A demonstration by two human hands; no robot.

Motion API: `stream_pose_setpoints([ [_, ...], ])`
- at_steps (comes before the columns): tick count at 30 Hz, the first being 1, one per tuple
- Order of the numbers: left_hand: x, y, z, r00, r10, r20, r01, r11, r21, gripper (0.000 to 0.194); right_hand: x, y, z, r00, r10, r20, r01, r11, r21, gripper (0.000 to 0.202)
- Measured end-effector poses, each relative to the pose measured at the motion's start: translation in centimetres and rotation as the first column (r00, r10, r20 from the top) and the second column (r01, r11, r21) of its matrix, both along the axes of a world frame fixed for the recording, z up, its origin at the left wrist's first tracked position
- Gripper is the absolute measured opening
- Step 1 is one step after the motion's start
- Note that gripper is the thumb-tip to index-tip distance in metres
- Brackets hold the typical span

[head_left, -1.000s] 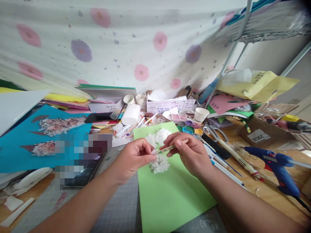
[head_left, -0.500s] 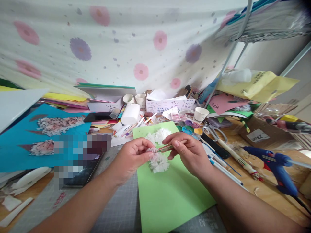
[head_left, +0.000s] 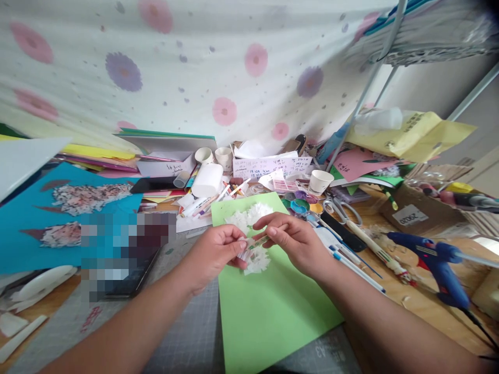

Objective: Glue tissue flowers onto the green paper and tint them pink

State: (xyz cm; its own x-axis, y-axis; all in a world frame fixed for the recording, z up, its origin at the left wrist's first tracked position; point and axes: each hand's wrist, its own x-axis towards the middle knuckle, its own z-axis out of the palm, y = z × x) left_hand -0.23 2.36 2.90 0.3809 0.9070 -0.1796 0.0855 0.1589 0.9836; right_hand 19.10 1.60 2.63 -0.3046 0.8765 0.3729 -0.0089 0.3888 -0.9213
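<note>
My left hand (head_left: 212, 255) pinches a small, thin white paper piece (head_left: 244, 254) between thumb and fingertips. In my right hand (head_left: 299, 243), thumb and fingers close around a slim pale stick-like tool (head_left: 262, 240) with green marks; its tip meets the piece at my left fingertips. Whether the tool is a single stick or tweezers I cannot tell. Both hands are above a light green sheet (head_left: 280, 322). White ruffled paper clusters (head_left: 258, 261) lie on that sheet, partly hidden by my hands.
A grey cutting mat (head_left: 183, 332) lies under the sheet. To the right are scissors (head_left: 345, 210), pens and a blue glue gun (head_left: 436, 259). Blue paper with ruffled shapes (head_left: 19, 208) and a partly blurred phone (head_left: 144, 275) are left. Paper cups (head_left: 320, 182) and paint pots stand behind.
My right hand has shifted slightly left, with the tool tip close against my left fingertips. The left hand has turned a little, and the camera view has moved slightly.
</note>
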Motion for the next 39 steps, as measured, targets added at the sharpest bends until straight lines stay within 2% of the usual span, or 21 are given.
stream_pose_setpoints([
  [6, 0.1, 0.3, -0.2, 0.986, 0.007, -0.169, -0.009, 1.000, -0.011, 0.021, -0.1, 0.4, -0.2, 0.992, -0.018, 0.128, 0.042, 0.982, -0.185, 0.032],
  [14, 0.6, 0.8, -1.3, 0.902, 0.002, -0.432, 0.032, 0.997, 0.072, 0.011, -0.1, 0.8, -0.3, 0.923, -0.043, 0.383, 0.133, 0.968, -0.211, 0.022],
  [18, 0.9, 1.0, -1.8, 0.874, 0.020, -0.485, 0.043, 0.992, 0.119, 0.010, -0.1, 0.7, -0.3, 0.896, -0.065, 0.439, 0.138, 0.981, -0.138, 0.019],
  [24, 1.0, 1.0, -2.0, 0.844, 0.040, -0.535, 0.070, 0.980, 0.184, 0.012, 0.3, 0.4, 0.1, 0.873, -0.150, 0.464, 0.130, 0.989, 0.073, 0.021],
  [30, 1.3, 1.3, -1.9, 0.815, 0.029, -0.579, 0.107, 0.974, 0.200, 0.011, 0.5, 0.4, 0.2, 0.860, -0.214, 0.463, 0.155, 0.974, 0.163, 0.022],
  [39, 1.2, 1.6, -2.5, 0.783, 0.035, -0.621, 0.130, 0.967, 0.218, 0.012, -0.1, 0.3, 0.0, 0.758, -0.210, 0.617, 0.024, 0.955, 0.295, 0.018],
])
